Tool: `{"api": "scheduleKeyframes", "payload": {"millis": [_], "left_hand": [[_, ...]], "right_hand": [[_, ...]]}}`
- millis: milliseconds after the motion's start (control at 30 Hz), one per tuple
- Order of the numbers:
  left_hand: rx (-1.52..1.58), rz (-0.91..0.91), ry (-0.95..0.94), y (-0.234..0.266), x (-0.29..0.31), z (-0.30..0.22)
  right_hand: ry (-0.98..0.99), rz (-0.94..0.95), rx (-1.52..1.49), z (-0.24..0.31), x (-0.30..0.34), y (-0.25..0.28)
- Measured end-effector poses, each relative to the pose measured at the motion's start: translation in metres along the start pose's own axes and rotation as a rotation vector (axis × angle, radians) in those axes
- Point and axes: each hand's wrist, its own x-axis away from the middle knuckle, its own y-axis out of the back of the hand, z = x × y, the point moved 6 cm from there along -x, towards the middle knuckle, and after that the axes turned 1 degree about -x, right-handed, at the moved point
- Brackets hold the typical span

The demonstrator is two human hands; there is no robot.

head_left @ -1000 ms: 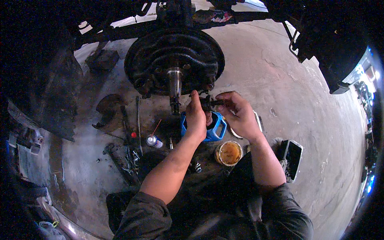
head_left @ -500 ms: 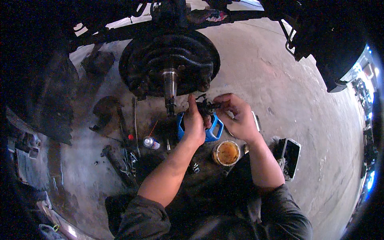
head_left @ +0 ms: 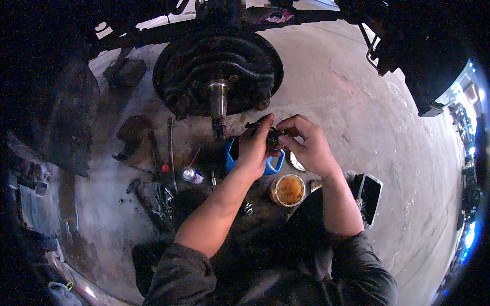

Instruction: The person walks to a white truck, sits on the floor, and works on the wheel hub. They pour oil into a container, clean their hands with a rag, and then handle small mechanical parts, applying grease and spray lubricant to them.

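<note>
Between my two hands is a small dark, greasy metal part; its exact kind I cannot make out. My left hand is closed round its left side, thumb on top. At its right side the fingers of my right hand are bent in and pinch the part. Just below my hands stands a cut-open blue plastic jug, partly hidden by my left hand. Ahead, a bare steel spindle sticks out toward me from a round black backing plate.
On the floor are a tub of amber grease, a white round lid, a spray can with a red straw, and a dark tray at right. Dark tools lie at left. Vehicle underparts hang overhead.
My left hand has moved right, closer to my right hand, and the dark part has turned between them. The white lid shows more fully. The view has shifted slightly.
</note>
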Motion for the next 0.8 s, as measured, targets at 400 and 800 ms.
{"api": "scheduleKeyframes", "payload": {"millis": [400,800], "left_hand": [[-0.094,-0.144,-0.055,0.006,0.006,-0.007],[0.242,0.095,0.122,-0.007,0.013,-0.008]], "right_hand": [[-0.089,0.065,0.077,0.003,0.001,-0.004],[-0.242,-0.207,-0.518,-0.026,0.007,0.009]]}}
